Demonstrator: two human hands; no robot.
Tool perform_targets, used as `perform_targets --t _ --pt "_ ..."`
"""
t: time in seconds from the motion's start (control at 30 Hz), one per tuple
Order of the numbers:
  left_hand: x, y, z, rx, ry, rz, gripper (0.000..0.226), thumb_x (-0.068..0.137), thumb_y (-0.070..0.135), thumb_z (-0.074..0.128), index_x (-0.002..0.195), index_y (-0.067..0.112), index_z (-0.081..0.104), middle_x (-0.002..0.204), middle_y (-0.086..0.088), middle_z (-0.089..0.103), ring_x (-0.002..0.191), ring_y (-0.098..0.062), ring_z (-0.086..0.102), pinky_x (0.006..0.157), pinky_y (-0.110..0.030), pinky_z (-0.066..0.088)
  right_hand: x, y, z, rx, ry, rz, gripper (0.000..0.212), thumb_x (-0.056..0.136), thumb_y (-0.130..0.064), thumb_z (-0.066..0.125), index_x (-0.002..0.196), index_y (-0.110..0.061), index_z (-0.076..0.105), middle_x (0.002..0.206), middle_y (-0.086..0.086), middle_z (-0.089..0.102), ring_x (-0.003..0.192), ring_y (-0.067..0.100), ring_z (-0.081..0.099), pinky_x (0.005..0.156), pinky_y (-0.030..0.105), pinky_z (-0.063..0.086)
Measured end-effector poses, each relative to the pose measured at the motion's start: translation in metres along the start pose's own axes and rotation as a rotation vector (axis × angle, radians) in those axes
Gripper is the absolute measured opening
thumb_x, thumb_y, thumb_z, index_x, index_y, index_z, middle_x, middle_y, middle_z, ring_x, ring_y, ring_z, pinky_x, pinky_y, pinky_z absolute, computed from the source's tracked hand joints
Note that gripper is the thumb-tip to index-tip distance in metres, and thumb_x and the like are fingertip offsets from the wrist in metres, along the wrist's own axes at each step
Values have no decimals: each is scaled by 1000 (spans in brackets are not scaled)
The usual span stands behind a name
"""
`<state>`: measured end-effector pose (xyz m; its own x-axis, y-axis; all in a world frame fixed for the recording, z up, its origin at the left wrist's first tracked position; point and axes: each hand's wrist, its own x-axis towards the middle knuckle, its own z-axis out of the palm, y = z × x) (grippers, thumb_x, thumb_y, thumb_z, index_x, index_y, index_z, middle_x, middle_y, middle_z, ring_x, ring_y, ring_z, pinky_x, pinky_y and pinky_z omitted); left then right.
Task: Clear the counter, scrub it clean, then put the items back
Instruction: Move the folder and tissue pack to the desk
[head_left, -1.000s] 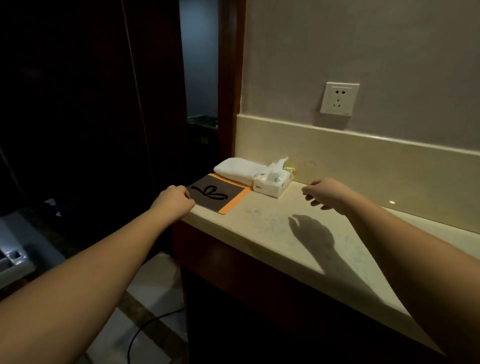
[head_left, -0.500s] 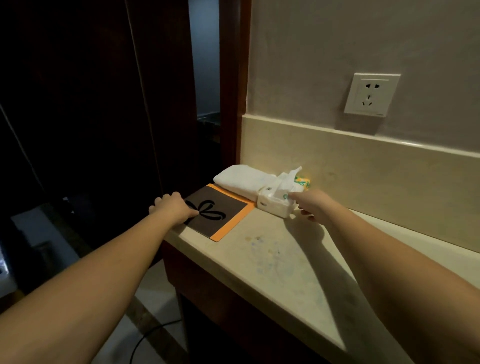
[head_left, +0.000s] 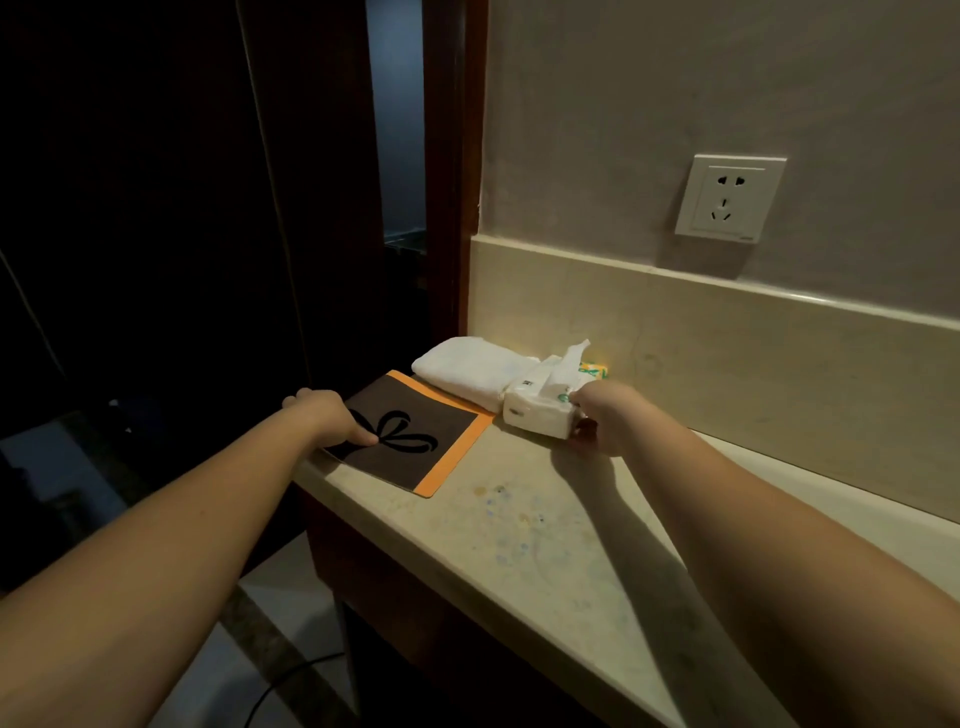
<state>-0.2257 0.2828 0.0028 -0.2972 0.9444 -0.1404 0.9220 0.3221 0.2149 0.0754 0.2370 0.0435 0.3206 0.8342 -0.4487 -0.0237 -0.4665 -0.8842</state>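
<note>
I am standing at a pale stone surface (head_left: 545, 540) against a wall. My left hand (head_left: 324, 418) pinches the near-left corner of a flat brown and orange card (head_left: 415, 441) with a bow printed on it, thumb on top; the card overhangs the left edge. My right hand (head_left: 602, 423) has its grip curled round the near end of a soft white tissue pack (head_left: 537, 413), which sits just right of the card. A folded white towel (head_left: 470, 371) lies behind both, touching the pack, by the backsplash. Faint blue and yellow specks mark the bare stone nearer me (not yet scrubbed, I judge). Clearing has only begun: all three items are on the surface, so lifting away, scrubbing and returning remain.
</note>
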Motion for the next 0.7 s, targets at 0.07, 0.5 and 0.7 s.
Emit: perform_targets --t 0.07,0.5,0.7 --pt "-3 -1 -1 -1 8 -12 93 72 59 76 142 8 42 143 -16 40 127 -34 42 102 -43 45 -2 -4 2 62 -14 39 23 98 -14 45 77 -6 44 78 12 53 74 24 58 77 39 53" --pt "-41 -7 -9 -336 28 1 37 87 22 72 111 -1 56 100 -17 63 89 -31 63 77 -40 57 4 5 9 92 -57 -33 28 91 -27 60 114 -14 50 76 4 50 59 15 48 35 16 36" --pt "-69 -34 -24 -1028 -95 -14 21 92 3 61 111 4 53 102 -15 62 84 -26 62 54 -35 53 -18 2 -4 216 -73 -20 14 92 -24 58 102 -16 52 75 3 50 61 14 49 46 22 41"
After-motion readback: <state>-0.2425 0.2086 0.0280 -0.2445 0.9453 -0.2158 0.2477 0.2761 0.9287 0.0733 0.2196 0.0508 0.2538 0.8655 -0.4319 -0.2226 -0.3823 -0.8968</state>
